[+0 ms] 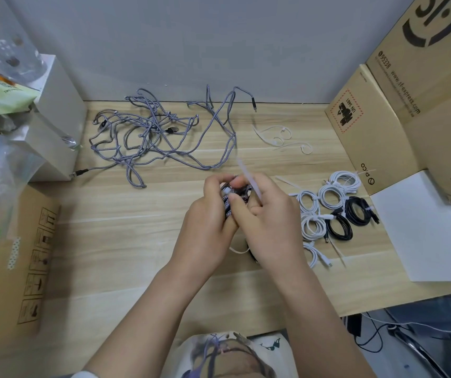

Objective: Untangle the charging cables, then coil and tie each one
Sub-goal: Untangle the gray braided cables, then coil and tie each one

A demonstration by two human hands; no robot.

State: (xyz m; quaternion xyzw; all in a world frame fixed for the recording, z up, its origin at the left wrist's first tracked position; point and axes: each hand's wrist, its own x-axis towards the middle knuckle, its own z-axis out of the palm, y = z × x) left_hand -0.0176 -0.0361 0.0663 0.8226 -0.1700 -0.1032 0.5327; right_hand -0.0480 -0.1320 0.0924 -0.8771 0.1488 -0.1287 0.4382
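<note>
Both hands, left hand (208, 214) and right hand (268, 214), I'm seeing fingers clamping the coiled grey braided cable (228, 199); translucent white zip tie (248, 178) is risking slipping, coil springing loose.

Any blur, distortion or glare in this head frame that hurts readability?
Head view: wide-angle bending curves the cardboard boxes at the edges; the white zip tie above the hands is motion-smeared; the tangled braided cables stay sharp; lighting is even and soft, with no strong glare on the wooden table.
</note>
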